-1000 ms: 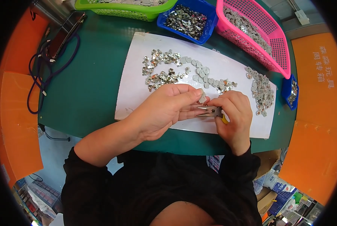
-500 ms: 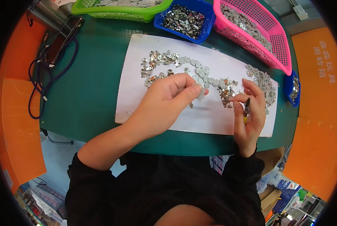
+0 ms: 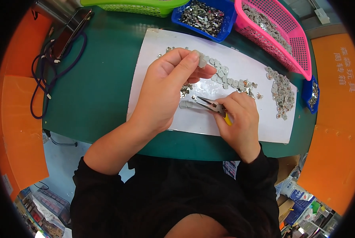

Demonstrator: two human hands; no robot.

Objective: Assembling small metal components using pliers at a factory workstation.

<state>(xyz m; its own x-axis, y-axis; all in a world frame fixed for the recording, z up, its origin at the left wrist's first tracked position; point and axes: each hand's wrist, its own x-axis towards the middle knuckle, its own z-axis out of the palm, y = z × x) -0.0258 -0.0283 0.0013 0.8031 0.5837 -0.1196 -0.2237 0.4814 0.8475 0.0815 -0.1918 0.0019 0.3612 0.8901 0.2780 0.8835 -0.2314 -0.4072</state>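
Observation:
My left hand (image 3: 161, 87) is closed in a pinch, holding a small flat grey piece (image 3: 202, 61) between thumb and finger above a white board (image 3: 201, 123). My right hand (image 3: 243, 119) grips needle-nose pliers (image 3: 214, 106) with yellow handles. Their jaws point left and are slightly apart, close to a small metal clip (image 3: 193, 97) on the board. Beside the tips lie a few grey pieces (image 3: 185, 104). A row of flat grey pieces (image 3: 222, 72) runs across the board to shiny metal clips (image 3: 247, 88). Other clips are partly hidden behind my left hand.
Grey pieces with metal parts (image 3: 282, 93) are heaped on the board's right side. Behind the board stand a green basket (image 3: 141, 8), a blue bin (image 3: 225, 29) and a pink basket (image 3: 272, 53). A small blue tray (image 3: 310, 99) sits far right; a dark cord (image 3: 82, 51) lies left.
My right hand has moved left and turned the pliers so their jaws point left over the board. My left hand has moved up and slightly left, still pinching the grey piece.

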